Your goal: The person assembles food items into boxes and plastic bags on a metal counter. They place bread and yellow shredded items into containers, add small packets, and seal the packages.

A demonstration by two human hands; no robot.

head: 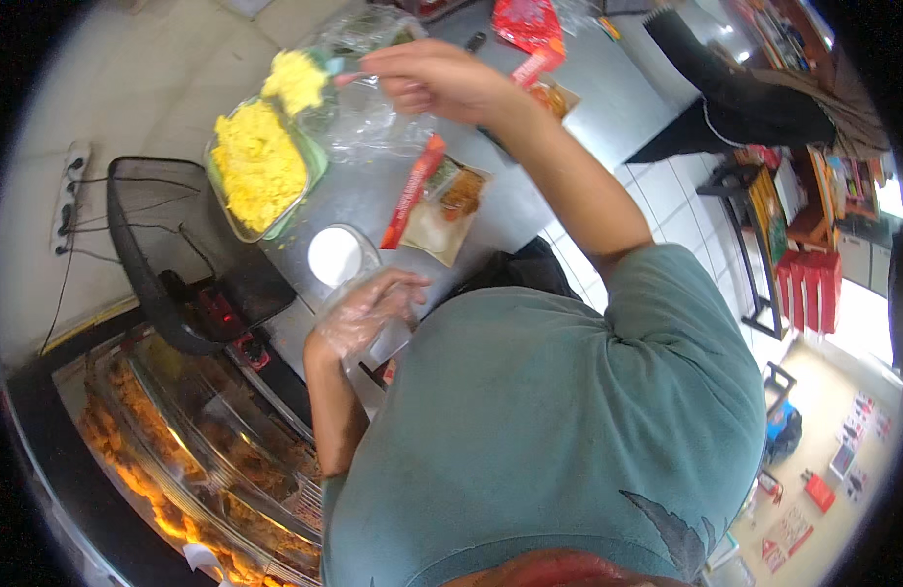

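My right hand (440, 81) grips the pinkish handle of a utensil, blurred by motion. A clump of scrambled egg (295, 81) is at the utensil's far end, which is hard to make out. Just below that clump, a clear-walled tray (302, 192) is heaped with more scrambled egg (257, 165). My left hand (370, 304) wears a clear plastic glove, its fingers loosely bent with nothing visible in them. It hovers beside a round container with a white top or filling (336, 255). An open paper food box (440, 238) with a red flap holds rice and browned fried food.
Clear plastic bags (374, 121) lie behind the box, near a second food box (550, 95) and a red package (526, 22). At left stand a black mesh bin (154, 242) and a lit display case (202, 455) of fried food. Another person (767, 106) is at upper right.
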